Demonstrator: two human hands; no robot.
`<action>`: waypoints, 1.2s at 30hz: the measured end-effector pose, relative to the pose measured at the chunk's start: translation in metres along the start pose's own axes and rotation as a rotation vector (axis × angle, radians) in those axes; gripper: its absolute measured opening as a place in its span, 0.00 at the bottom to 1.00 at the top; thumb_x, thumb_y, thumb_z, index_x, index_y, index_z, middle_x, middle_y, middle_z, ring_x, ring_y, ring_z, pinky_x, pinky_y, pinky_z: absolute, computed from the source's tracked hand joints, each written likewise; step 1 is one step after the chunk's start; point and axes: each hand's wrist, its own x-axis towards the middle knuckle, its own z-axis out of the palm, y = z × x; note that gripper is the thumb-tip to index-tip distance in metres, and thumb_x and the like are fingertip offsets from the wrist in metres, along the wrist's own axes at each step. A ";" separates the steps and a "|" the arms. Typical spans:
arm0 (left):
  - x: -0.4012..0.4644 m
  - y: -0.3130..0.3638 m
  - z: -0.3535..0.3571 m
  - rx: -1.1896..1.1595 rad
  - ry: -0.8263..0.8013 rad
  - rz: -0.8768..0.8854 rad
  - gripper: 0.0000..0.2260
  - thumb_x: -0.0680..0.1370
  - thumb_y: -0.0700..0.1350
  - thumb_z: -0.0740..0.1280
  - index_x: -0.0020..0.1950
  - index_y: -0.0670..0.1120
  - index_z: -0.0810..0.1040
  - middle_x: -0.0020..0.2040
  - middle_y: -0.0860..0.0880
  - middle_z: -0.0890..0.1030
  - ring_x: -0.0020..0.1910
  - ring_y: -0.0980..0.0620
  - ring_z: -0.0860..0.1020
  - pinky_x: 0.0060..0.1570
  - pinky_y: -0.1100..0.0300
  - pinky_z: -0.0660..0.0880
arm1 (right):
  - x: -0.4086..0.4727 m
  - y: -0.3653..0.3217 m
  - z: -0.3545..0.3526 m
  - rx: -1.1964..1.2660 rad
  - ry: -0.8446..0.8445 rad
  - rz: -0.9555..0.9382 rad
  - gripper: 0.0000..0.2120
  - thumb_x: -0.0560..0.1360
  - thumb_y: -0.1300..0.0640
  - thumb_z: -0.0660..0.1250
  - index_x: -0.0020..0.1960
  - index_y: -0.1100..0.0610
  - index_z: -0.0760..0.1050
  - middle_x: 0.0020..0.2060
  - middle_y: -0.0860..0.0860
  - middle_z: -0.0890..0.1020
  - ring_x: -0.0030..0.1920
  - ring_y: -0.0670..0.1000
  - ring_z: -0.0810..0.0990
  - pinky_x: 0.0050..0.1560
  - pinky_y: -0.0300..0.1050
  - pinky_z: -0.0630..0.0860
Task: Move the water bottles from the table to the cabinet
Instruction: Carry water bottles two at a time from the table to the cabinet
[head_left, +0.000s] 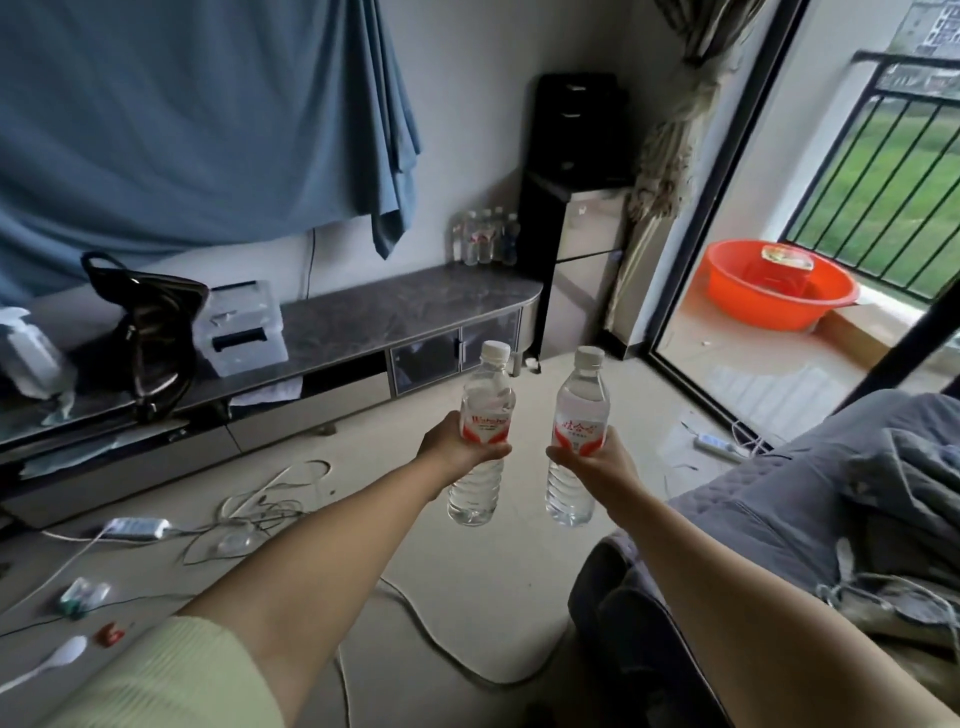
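Note:
My left hand (460, 444) grips a clear water bottle (483, 395) with a white cap and red label, held upright in mid-air. My right hand (592, 460) grips a second, similar water bottle (579, 400), also upright, a short gap to its right. Both arms reach forward over the floor. Ahead runs a long low cabinet (415, 306) with a dark marbled top. Several more water bottles (485, 236) stand together at its far right end against the wall.
On the cabinet sit a black handbag (150, 327) and a clear plastic box (241, 327). Cables and power strips (135, 527) lie on the floor at the left. A grey sofa (810, 499) is at the right. An orange basin (779, 286) stands on the balcony.

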 end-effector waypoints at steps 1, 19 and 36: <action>0.015 0.005 0.002 -0.002 0.005 -0.010 0.19 0.65 0.56 0.77 0.52 0.55 0.77 0.50 0.52 0.83 0.48 0.51 0.80 0.49 0.59 0.74 | 0.018 0.000 -0.004 -0.001 -0.022 0.013 0.21 0.67 0.54 0.78 0.56 0.59 0.76 0.46 0.55 0.84 0.46 0.53 0.83 0.46 0.47 0.79; 0.244 0.044 0.006 -0.063 0.019 -0.129 0.21 0.62 0.57 0.78 0.50 0.55 0.77 0.47 0.56 0.82 0.48 0.53 0.80 0.48 0.58 0.75 | 0.265 -0.021 -0.013 -0.044 -0.128 0.099 0.25 0.67 0.54 0.78 0.60 0.60 0.74 0.51 0.57 0.83 0.53 0.58 0.81 0.59 0.57 0.77; 0.524 0.084 -0.087 -0.115 -0.102 -0.081 0.15 0.65 0.47 0.79 0.47 0.54 0.77 0.45 0.55 0.82 0.46 0.54 0.81 0.46 0.62 0.74 | 0.514 -0.094 0.037 -0.058 -0.038 0.151 0.24 0.67 0.58 0.78 0.60 0.57 0.72 0.49 0.55 0.82 0.49 0.55 0.81 0.52 0.49 0.77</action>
